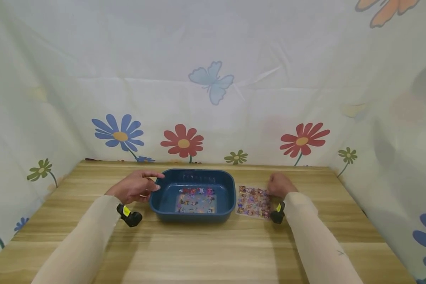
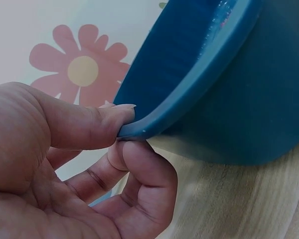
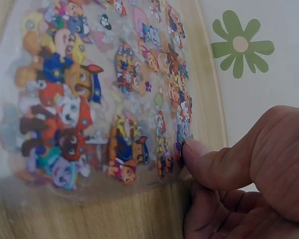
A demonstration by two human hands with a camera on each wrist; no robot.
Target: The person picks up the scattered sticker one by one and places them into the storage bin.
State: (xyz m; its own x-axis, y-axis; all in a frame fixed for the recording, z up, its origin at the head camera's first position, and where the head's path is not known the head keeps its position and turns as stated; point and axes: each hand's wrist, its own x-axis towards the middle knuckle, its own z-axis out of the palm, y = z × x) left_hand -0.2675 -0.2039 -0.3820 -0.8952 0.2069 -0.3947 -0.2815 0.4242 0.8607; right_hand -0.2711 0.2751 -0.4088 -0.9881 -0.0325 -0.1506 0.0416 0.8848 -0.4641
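Note:
A dark blue rectangular basin [image 1: 193,217] stands on the table. My left hand [image 1: 133,187] is at its left end, with thumb and curled forefinger pinching the rim [image 2: 162,117] in the left wrist view. Inside the basin lies a clear sheet with colourful stickers [image 1: 197,203]. Just right of the basin is a second clear sticker sheet [image 1: 253,202], covered with cartoon dogs. My right hand [image 1: 281,185] pinches this sheet's edge between thumb [image 3: 214,162] and curled fingers, as the right wrist view shows. The fingers' grip behind the sheet is partly hidden.
The wood-grain table [image 1: 206,248] ends at the back against a pale curtain [image 1: 234,118] printed with flowers and butterflies. That curtain also hangs along the left and right sides. A black wrist camera [image 1: 129,215] sits at the left wrist, another [image 1: 277,213] at the right.

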